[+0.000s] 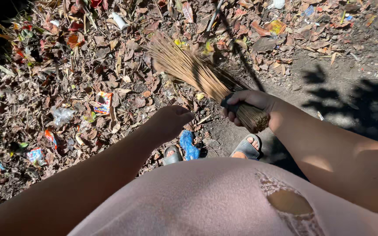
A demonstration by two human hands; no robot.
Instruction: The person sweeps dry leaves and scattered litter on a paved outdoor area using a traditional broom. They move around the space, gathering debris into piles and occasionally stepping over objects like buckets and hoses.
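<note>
Dry leaves point(88, 70) and bright wrappers point(103, 102) lie thick on the ground left of and beyond both hands, unswept by the look of it. The left hand point(171, 120) hangs empty, fingers loosely curled. Just right of it, the right hand point(246, 105) grips a stick broom point(197, 70), bristles fanned into the litter. Bare dirt point(329, 65) further right suggests that side is already swept.

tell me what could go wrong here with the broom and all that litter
The right hand grips the stick broom only at its bound end, so the bundle might twist or slip. Wrappers and a blue bag lie among the dry leaves and may snag the bristles. Feet in open sandals stand close to that debris.
</note>
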